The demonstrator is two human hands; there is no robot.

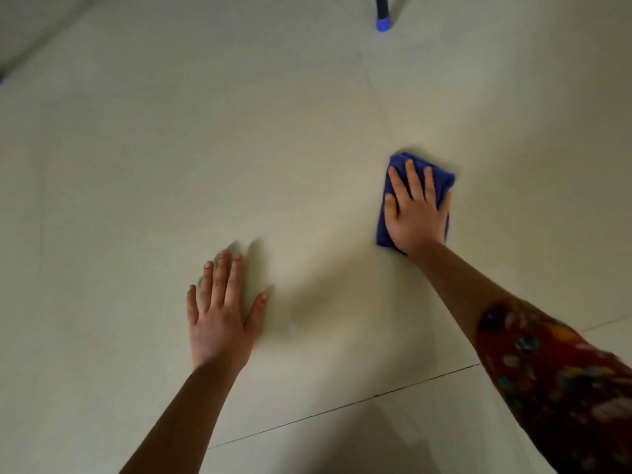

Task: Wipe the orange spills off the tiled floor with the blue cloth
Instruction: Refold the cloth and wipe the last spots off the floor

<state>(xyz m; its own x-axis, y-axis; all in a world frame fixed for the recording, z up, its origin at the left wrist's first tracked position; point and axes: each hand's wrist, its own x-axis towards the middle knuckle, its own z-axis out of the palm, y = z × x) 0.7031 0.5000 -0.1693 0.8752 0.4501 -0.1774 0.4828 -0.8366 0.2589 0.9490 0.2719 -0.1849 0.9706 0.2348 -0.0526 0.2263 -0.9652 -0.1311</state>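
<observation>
Your right hand [415,210] presses flat, fingers spread, on the folded blue cloth [386,230], pinning it to the tiled floor [205,148] for wiping. Your left hand [220,313] lies spread on bare tile, likely bracing you. No orange spill shows clearly.

The right arm wears a dark red sleeve [561,381] with little spots of blue, orange and pink. The left arm [178,415] is bare.
</observation>
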